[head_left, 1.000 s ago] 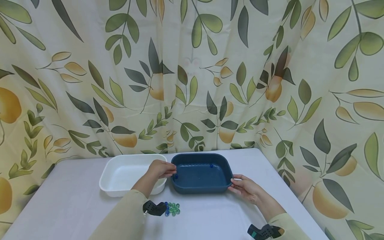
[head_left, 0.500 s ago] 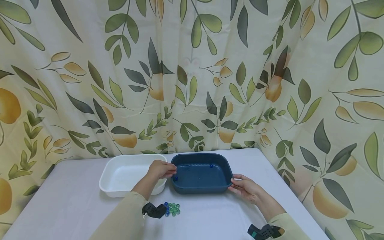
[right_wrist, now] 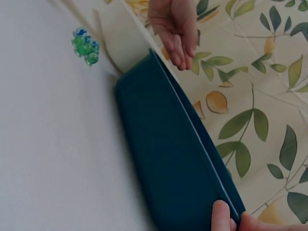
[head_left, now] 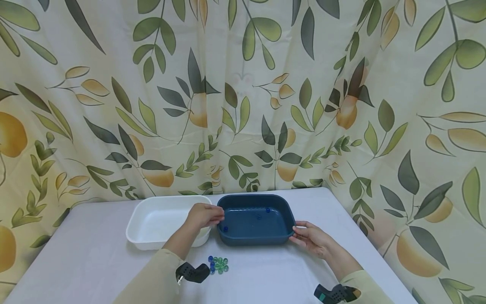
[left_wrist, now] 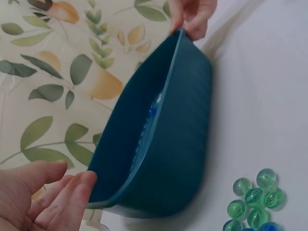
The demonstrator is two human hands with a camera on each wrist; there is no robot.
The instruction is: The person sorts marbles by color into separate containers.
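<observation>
A dark blue rectangular basin stands on the table with a few blue marbles on its floor. My left hand hovers at its left rim, fingers fairly straight and thumb apart, nothing held between them. In the left wrist view those fingers lie right at the rim. At the basin's right end my right hand pinches the rim, thumb and fingers on either side, as the right wrist view shows with its fingertips. Several green and blue marbles lie grouped on the cloth in front.
A white rectangular basin stands left of the blue one, partly behind my left forearm. White cloth covers the table. Behind it hangs a curtain printed with leaves and fruit.
The blue marble near the basin's left end has rolled slightly rightward and toward the front. My left wrist has shifted a little left; the right hand keeps its hold on the rim.
</observation>
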